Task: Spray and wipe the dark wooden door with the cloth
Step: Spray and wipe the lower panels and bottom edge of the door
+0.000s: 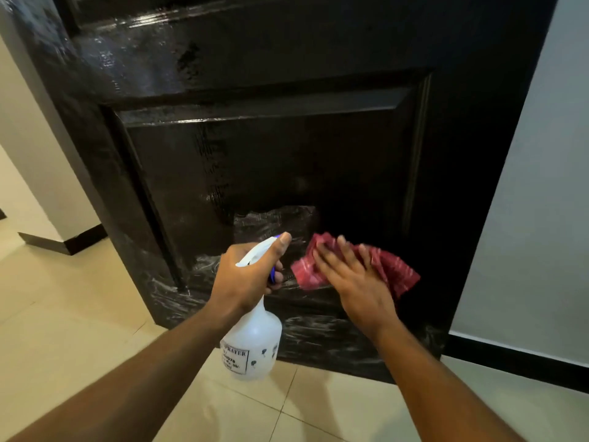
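One door (pixel 287 148), one cloth (pixel 396 271) (one bottle (pixel 255 341)).

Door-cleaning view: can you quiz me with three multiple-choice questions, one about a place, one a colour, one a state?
1. Where is the cloth? A in a bucket; B against the door; C on a shelf.
2. What colour is the cloth? A red; B green; C white.
3. What is the left hand doing? A gripping the spray bottle; B holding a brush; C hanging empty.

Answers: B, the right hand presses it flat onto the lower door panel; A, it is red with pale stripes; A, its fingers curl round the bottle's neck and trigger.
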